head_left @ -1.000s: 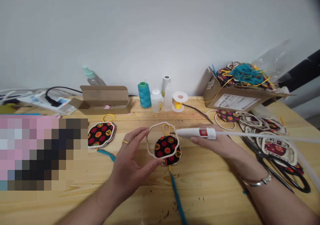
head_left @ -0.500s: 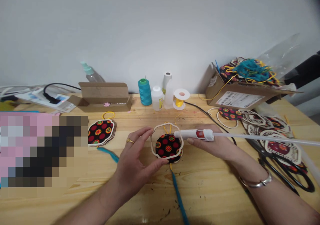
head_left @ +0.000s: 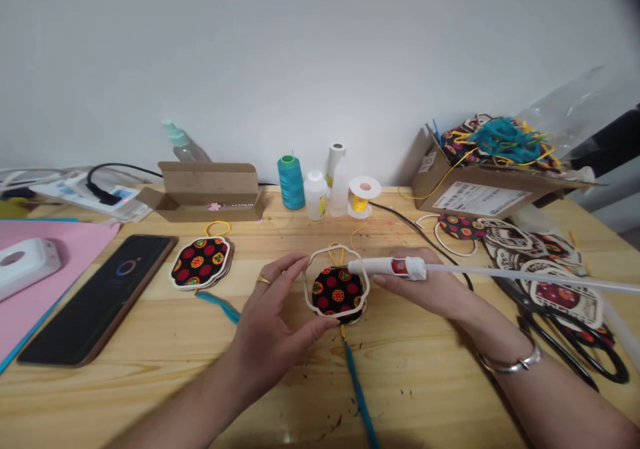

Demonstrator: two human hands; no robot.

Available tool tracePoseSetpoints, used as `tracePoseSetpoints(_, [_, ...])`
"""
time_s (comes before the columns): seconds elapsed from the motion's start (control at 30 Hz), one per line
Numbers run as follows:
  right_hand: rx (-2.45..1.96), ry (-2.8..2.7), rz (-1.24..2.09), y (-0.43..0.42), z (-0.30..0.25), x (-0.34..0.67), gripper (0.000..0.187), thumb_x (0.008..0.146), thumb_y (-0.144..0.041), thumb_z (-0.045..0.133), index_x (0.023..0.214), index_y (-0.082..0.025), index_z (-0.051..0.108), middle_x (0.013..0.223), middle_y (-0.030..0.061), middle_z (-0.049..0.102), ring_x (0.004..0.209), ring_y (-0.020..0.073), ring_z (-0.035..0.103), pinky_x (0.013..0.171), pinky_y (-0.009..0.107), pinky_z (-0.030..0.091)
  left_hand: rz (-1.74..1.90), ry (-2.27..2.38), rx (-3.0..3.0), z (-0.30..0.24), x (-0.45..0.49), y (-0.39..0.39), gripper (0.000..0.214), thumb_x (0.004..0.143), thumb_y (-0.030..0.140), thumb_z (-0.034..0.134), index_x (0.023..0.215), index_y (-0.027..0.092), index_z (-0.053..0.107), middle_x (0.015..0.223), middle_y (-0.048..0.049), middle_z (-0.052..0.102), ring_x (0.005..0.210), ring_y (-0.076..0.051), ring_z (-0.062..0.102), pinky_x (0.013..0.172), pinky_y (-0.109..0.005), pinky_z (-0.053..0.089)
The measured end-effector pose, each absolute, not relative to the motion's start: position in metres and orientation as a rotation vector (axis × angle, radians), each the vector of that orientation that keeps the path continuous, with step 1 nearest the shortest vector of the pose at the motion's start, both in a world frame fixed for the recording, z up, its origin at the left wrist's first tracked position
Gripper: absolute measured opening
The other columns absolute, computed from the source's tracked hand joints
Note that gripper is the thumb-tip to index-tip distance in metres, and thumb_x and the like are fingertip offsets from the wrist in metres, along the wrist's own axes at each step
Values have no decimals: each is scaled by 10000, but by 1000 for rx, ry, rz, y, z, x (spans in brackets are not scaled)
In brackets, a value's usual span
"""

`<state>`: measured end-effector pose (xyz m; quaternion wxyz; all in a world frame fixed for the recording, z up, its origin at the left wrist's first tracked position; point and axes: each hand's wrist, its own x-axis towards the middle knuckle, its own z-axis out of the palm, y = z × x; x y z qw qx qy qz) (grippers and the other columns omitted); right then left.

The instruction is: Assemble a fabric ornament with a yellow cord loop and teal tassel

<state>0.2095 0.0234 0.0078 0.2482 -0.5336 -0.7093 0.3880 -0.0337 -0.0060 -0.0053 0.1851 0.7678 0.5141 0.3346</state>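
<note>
My left hand (head_left: 270, 319) pinches a thin scalloped wooden frame (head_left: 306, 286) between thumb and fingertips. The frame is held over a black fabric-covered pendant (head_left: 338, 295) with red and orange flowers, a yellow loop above and a teal tassel (head_left: 359, 392) below. In my right hand (head_left: 433, 292) is a white glue gun (head_left: 380, 267), its nozzle at the frame's upper right part. A long translucent glue stick (head_left: 520, 274) runs out of its back. The fingers beneath the gun are mostly hidden.
Left are a stack of similar pendants (head_left: 201, 262), a phone (head_left: 97, 299) and a small cardboard box (head_left: 205, 204). Behind stand teal thread (head_left: 291, 184), bottles (head_left: 316, 196) and a yellow cord spool (head_left: 365, 188). Scissors (head_left: 565, 329), wooden pieces (head_left: 565, 296) and a full carton (head_left: 465, 192) are right.
The hands, frame and glue gun hold almost the same pose. The view shifts slightly, and the blurred patch at left is gone, showing the phone and a white device.
</note>
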Motion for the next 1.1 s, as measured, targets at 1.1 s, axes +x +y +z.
tracePoseSetpoints(1.1, [-1484, -1903, 1065, 23, 15, 222, 275, 723, -377, 610, 562, -180, 507, 498, -39, 408, 460, 74, 345, 388, 215, 256, 981, 1435, 2123, -7, -34, -4, 584, 670, 394, 680, 1179, 197, 472, 1159, -96, 523, 1091, -248, 493, 908, -404, 436])
